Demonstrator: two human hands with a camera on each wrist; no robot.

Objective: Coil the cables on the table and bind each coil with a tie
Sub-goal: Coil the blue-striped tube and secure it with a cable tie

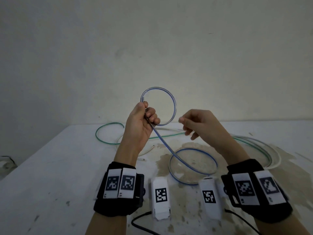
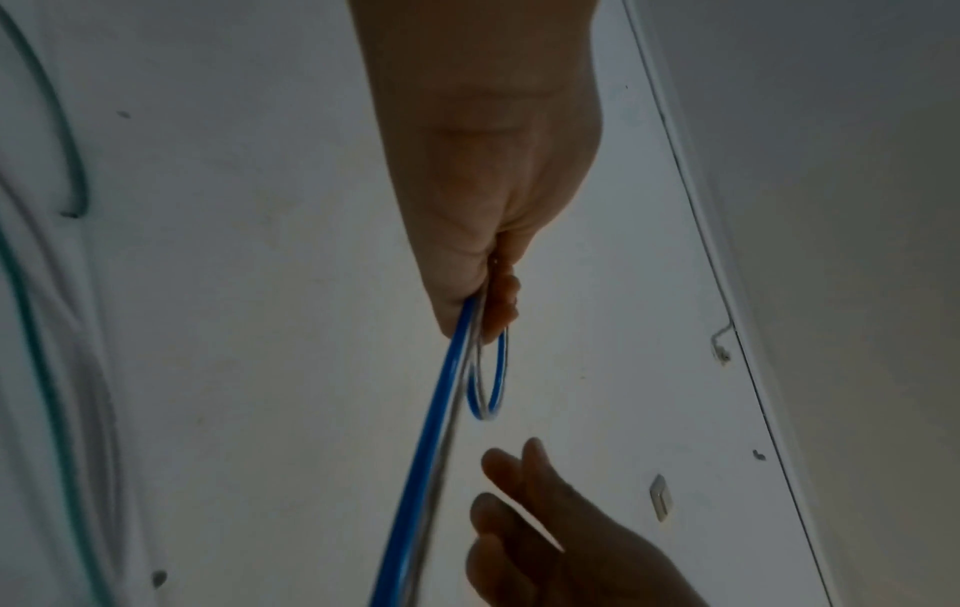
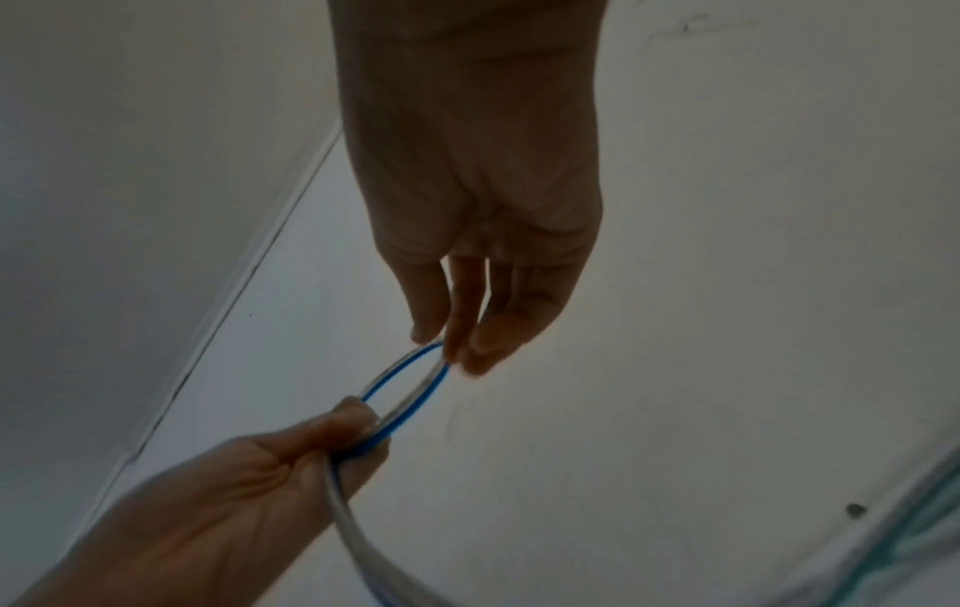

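My left hand (image 1: 149,113) is raised above the table and grips a clear cable with a blue stripe (image 1: 174,106). One round loop of it stands up above the fist. The cable's tail drops from the fist to a loose ring lying on the stained table (image 1: 50,167). In the left wrist view the hand (image 2: 483,287) clasps the doubled blue cable (image 2: 431,431). My right hand (image 1: 187,127) hovers just right of the loop with relaxed fingers and holds nothing. In the right wrist view its fingertips (image 3: 431,328) sit at the loop's (image 3: 400,380) far end.
A green cable (image 1: 108,124) curves across the back of the table. A white cable (image 1: 276,158) bends around the right side beside it. A plain wall stands directly behind the table. A black cord (image 1: 140,217) runs along the near edge.
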